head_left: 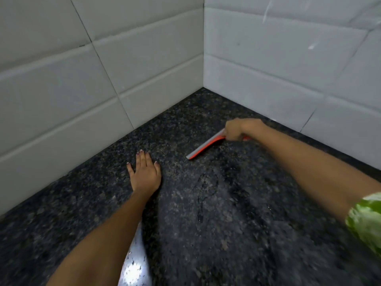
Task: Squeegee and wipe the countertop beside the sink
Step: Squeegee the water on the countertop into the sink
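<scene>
A dark speckled granite countertop fills the lower part of the view and runs into a tiled corner. My right hand is closed around the handle of a red squeegee with a grey blade. The blade rests on the stone near the back right wall, slanting down to the left. My left hand lies flat on the counter with its fingers spread, to the left of the blade and apart from it. Thin water streaks show on the stone between my arms.
White tiled walls rise on the left and right and meet in a corner behind the squeegee. A bright light reflection shines on the counter near my left forearm. A green patterned sleeve covers my right upper arm.
</scene>
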